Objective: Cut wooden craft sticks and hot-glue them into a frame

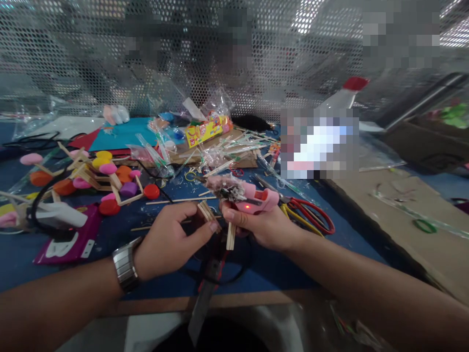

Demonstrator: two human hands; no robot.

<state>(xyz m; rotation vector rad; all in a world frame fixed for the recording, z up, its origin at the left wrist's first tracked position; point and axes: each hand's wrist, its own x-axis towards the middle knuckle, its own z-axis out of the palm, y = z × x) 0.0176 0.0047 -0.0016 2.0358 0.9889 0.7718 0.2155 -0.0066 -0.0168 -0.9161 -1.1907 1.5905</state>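
My left hand [170,239], with a watch [126,264] on the wrist, pinches a short stack of wooden sticks [208,216] between thumb and fingers. Beside it, my right hand [264,227] is wrapped round a pink glue gun [252,195], whose red light is lit. The gun points left, and its front part is coated in grey, ragged residue. Another short wooden piece [230,236] extends down below my right fingers; whether it joins the stack is hidden. Under the hands, a wide-bladed tool [207,298] with red on its handle lies across the table edge.
Wooden constructions with coloured discs [110,183] stand at left, near a purple packet [69,239] and a white glue gun [66,215]. Red-handled scissors [311,212] lie right of my hands. Behind are a yellow package [208,131], plastic wrappers and loose sticks. Cardboard [399,210] covers the right side.
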